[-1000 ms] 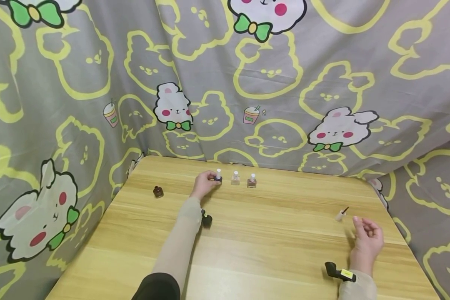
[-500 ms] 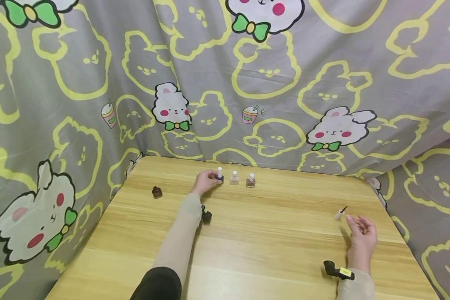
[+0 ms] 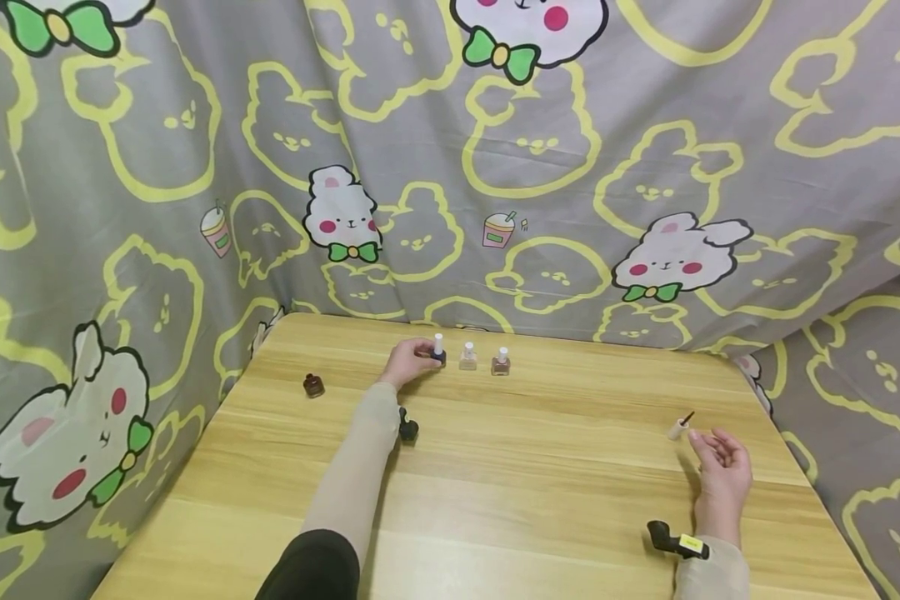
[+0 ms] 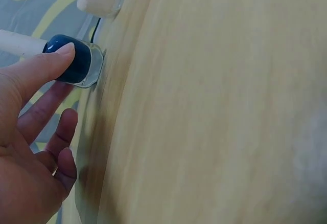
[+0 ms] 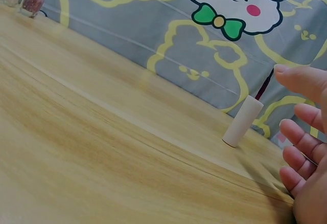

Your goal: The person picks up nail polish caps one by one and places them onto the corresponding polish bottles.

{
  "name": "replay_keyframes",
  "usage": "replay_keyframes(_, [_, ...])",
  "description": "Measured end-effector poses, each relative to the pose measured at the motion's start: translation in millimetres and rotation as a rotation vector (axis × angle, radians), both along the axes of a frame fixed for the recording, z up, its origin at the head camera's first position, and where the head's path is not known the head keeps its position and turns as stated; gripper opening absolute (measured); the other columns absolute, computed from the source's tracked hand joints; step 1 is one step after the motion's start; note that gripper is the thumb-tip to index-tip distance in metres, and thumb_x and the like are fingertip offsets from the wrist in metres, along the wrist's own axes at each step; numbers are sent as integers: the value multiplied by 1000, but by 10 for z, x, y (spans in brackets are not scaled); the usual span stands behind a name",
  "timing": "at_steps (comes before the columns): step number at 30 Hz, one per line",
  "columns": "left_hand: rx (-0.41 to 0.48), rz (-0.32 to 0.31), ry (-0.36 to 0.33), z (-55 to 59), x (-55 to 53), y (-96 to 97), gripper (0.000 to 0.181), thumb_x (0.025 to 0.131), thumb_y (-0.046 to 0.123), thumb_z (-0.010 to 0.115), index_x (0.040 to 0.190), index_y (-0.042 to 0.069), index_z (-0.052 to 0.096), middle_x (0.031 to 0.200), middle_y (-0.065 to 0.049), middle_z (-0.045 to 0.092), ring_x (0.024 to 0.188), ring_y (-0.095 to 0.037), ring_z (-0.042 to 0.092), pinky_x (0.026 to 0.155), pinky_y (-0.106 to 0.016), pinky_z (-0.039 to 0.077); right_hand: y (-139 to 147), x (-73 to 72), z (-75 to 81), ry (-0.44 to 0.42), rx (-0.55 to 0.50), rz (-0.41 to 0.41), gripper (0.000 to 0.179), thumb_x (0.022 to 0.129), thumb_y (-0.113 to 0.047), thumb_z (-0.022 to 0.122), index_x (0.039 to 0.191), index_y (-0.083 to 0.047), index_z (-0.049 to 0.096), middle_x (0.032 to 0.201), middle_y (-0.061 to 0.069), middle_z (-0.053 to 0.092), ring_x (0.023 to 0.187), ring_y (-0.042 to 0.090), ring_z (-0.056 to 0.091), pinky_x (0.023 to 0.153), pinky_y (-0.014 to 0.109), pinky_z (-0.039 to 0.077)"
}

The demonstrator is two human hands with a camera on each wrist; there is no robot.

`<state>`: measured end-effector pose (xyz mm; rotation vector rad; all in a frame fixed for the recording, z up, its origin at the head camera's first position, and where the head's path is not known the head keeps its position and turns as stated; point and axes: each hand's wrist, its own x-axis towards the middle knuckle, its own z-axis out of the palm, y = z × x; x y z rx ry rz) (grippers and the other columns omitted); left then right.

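1 wood-grained table, carrying: 1 dark-blue glass polish bottle with tall white cap, upright at upper centre of the head view, pinched between thumb and finger of the left hand; 1 clear glass bottle of pale polish, white-capped, just right of it; 1 reddish-brown glass bottle, white-capped, next rightward; 1 dark-brown glass bottle with bare neck, left of centre; 1 white cylindrical cap, on end, dark brush upward, at right of the head view. Right hand: beside that cap, fingers loosely bent, grasping nothing; thumb contact with the brush cannot be told.
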<state>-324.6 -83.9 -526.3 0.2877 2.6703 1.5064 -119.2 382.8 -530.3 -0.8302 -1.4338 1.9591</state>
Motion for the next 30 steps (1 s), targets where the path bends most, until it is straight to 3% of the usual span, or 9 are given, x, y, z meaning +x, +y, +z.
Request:
replay_keyframes(7, [38,3,-2,52,82,-28,46,81,9,77,124,5,63,119,-17,68,107,-33,64,97,-44,49,15,-25,-22,-20,27,15,37,79,-5,79,109,-16,60,91,-12,62,83,2,51,66,7,43])
replay_keyframes(13, [71,44,9,65,169,-115,47,83,12,76,127,11,62,123,-13,67,105,-31,60,92,-43,50,27,-55,-19,-94,92,84,46,80,-10,79,121,-16,59,97,-17,63,88,0,50,72,5,41])
replay_keyframes(19, [101,48,23,97,309,-196,46,84,11,74,128,8,61,127,-16,64,111,-33,58,97,-45,47,65,-94,-33,-167,136,158,52,80,-11,79,127,-17,58,95,-24,64,87,-5,54,72,2,42])
replay_keyframes(24, [87,49,28,118,473,-257,45,86,12,73,129,8,60,127,-15,64,113,-34,56,97,-47,46,102,-107,-47,-291,255,228,46,82,-21,79,123,-25,59,92,-32,58,90,-6,49,72,1,39])
replay_keyframes(30, [54,60,57,145,683,-335,44,85,13,73,127,10,62,126,-13,64,114,-34,56,93,-47,49,112,-138,-68,-376,425,266,44,84,-26,77,123,-19,58,82,-39,51,89,-4,44,74,5,36])
